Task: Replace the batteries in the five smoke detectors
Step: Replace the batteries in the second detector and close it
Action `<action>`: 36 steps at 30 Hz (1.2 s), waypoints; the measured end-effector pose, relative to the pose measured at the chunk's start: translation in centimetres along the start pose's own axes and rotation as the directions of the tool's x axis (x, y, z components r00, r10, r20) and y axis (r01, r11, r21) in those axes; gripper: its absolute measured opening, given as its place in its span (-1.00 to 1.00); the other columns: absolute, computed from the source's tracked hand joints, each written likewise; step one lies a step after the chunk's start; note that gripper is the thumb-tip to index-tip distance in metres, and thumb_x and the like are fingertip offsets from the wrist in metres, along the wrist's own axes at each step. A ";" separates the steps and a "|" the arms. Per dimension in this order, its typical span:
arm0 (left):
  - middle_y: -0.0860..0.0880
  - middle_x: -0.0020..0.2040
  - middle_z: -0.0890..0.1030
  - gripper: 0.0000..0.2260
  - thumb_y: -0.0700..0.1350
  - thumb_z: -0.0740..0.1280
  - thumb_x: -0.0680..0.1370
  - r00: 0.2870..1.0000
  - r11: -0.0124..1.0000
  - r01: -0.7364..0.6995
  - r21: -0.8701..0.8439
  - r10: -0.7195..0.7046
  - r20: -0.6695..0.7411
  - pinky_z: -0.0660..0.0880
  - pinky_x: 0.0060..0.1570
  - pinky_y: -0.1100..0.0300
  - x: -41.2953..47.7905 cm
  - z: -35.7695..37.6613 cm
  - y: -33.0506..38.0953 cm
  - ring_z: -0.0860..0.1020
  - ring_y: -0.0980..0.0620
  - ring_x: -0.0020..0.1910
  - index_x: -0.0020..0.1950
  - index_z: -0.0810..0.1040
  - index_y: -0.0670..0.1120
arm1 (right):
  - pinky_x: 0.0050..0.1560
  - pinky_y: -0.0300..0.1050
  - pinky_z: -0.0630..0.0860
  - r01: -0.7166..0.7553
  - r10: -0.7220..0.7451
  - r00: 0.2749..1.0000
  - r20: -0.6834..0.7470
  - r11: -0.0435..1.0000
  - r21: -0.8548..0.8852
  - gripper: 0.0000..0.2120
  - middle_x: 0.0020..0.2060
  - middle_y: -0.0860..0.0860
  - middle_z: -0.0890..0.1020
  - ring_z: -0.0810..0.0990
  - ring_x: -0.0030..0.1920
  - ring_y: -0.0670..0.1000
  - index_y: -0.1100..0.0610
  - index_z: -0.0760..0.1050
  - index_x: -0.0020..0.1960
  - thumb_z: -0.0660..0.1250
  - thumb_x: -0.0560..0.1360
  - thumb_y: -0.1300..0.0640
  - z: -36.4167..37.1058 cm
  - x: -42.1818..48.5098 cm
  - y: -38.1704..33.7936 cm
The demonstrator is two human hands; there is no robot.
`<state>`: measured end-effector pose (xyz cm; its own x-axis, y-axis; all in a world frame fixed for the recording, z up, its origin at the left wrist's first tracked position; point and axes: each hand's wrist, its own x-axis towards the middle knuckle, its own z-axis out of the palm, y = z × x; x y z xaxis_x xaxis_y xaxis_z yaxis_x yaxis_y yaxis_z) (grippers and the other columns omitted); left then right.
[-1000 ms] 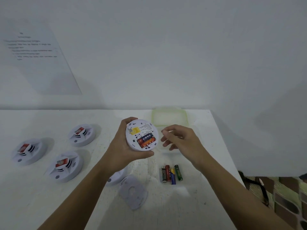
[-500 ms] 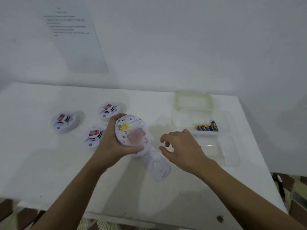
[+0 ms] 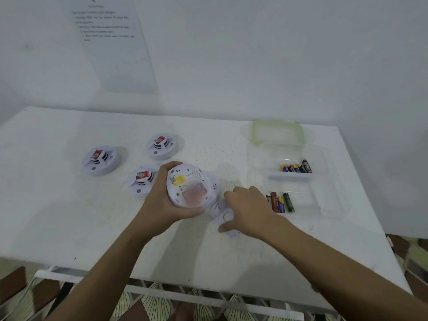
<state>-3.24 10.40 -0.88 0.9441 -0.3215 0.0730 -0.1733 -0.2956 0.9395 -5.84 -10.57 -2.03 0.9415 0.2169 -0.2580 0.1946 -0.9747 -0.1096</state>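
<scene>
My left hand (image 3: 159,202) grips a white round smoke detector (image 3: 188,185) above the table, its back turned up with a yellow label and reddish batteries showing in the compartment. My right hand (image 3: 247,209) lies over the detector's white back plate (image 3: 221,214) on the table, thumb and fingers curled at its edges. Another detector (image 3: 214,185) peeks out behind the held one. Three more detectors (image 3: 102,159) (image 3: 162,145) (image 3: 141,179) sit face up to the left. Several loose batteries (image 3: 280,202) lie just right of my right hand.
A clear plastic box (image 3: 324,181) at the right holds several batteries (image 3: 296,169), with its green-rimmed lid (image 3: 278,133) behind it. The white table (image 3: 69,216) stands against a wall with a printed sheet (image 3: 115,42). The table's front edge is near my forearms.
My right hand dropped from beside the held detector to the back plate on the table and closed on it. My left hand lowered the detector a little. The view tilted down.
</scene>
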 end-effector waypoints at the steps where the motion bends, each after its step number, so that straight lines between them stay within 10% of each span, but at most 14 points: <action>1: 0.03 0.22 0.56 -0.21 -0.36 0.65 0.23 1.000 1.000 -0.007 -0.004 0.007 0.006 0.58 -0.03 0.37 0.1 0.0 0.1 0.57 0.18 0.19 0.31 0.35 0.03 | -0.02 -0.08 0.22 -0.011 0.011 1.000 0.015 1.000 0.013 -0.40 0.05 0.06 0.56 0.37 -0.11 0.02 0.09 0.46 0.21 0.47 0.38 -0.30 -0.3 0.1 -0.1; 6: 0.06 0.21 0.56 -0.22 -0.37 0.64 0.24 0.999 0.999 -0.039 -0.010 0.039 0.031 0.57 -0.02 0.37 0.4 -0.1 0.5 0.56 0.17 0.22 0.30 0.34 0.06 | -0.08 -0.10 0.28 -0.024 0.023 0.999 0.035 0.999 0.026 -0.40 0.03 0.06 0.50 0.42 -0.11 0.04 0.08 0.46 0.25 0.56 0.35 -0.18 -1.0 0.0 -0.4; 10: 0.21 0.15 0.57 -0.19 -0.31 0.67 0.23 0.998 0.999 -0.045 0.000 0.045 0.038 0.57 -0.01 0.38 0.8 -0.4 1.0 0.56 0.19 0.22 0.30 0.33 0.11 | -0.29 -0.12 0.32 -0.031 0.059 0.995 -0.081 0.948 0.316 -0.75 -0.23 -0.01 0.50 0.51 -0.19 0.06 0.08 0.46 -0.12 0.51 0.45 0.00 -0.7 -0.3 0.9; 15: 0.26 0.16 0.56 -0.16 -0.25 0.68 0.23 0.999 0.999 -0.041 0.016 0.040 0.034 0.61 0.02 0.30 1.4 -0.1 1.7 0.56 0.20 0.22 0.34 0.32 0.14 | -0.39 -0.17 0.39 0.052 0.243 0.930 -0.277 0.658 0.752 -0.83 -0.39 -0.02 0.68 0.47 -0.49 -0.04 0.10 0.59 -0.16 0.40 0.56 0.05 -2.9 -1.0 2.9; 19: 0.29 0.12 0.57 -0.17 -0.25 0.68 0.23 0.997 0.999 -0.049 0.015 0.048 0.062 0.61 -0.03 0.32 1.9 0.7 2.8 0.58 0.24 0.17 0.33 0.32 0.15 | -0.22 -0.19 0.51 0.239 0.366 0.803 -0.471 0.525 0.817 -0.90 -0.24 -0.09 0.72 0.67 -0.21 -0.06 0.01 0.67 -0.04 0.37 0.58 0.11 -4.6 -1.4 3.7; 28: 0.28 0.14 0.57 -0.17 -0.26 0.68 0.24 0.981 0.986 -0.167 0.013 0.164 0.107 0.59 0.01 0.33 3.2 3.0 5.0 0.58 0.21 0.18 0.37 0.34 0.08 | -0.04 -0.27 0.57 0.429 0.188 0.575 -0.796 0.759 0.489 -0.79 -0.03 -0.03 0.68 0.62 -0.03 -0.14 0.10 0.69 0.15 0.34 0.60 0.07 -5.3 -1.0 2.6; 36: 0.26 0.20 0.57 -0.16 -0.23 0.68 0.26 0.962 0.965 -0.257 0.048 0.251 0.111 0.60 0.10 0.22 4.4 4.1 6.3 0.60 0.15 0.19 0.40 0.32 0.11 | 0.22 0.14 0.50 0.371 0.133 0.582 -0.803 0.835 0.407 -0.70 0.26 -0.04 0.62 0.52 0.29 -0.02 -0.08 0.67 0.18 0.31 0.53 -0.14 -4.8 -0.7 3.1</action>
<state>-1.30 3.48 3.98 0.8334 -0.4828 0.2688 -0.4236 -0.2458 0.8718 -4.59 -13.95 2.39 0.7943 -0.0460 0.6058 0.3995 -0.7117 -0.5778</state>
